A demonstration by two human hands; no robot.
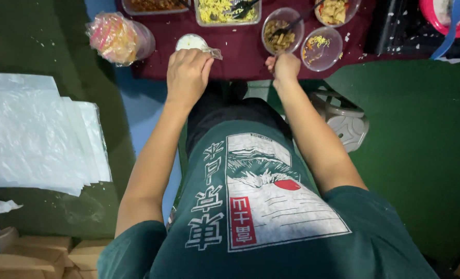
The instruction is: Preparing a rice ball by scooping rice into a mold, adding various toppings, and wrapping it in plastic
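Observation:
My left hand [187, 74] is curled over a small clear plastic-wrapped portion of white rice [191, 41] at the near edge of a dark red table [240, 51]; its fingers pinch the plastic. My right hand [285, 67] is closed into a fist at the table edge, just below a clear bowl of brown food [280, 31]; whether it holds anything is hidden. Both arms reach forward over my green printed shirt.
Clear bowls and trays of food line the table: a yellow shredded dish [224, 10], a nearly empty bowl [321, 49], a bag of crackers [117, 37]. White paper sheets [33, 139] lie left. A plastic stool [343, 121] stands right. Cardboard boxes [33, 253] sit bottom left.

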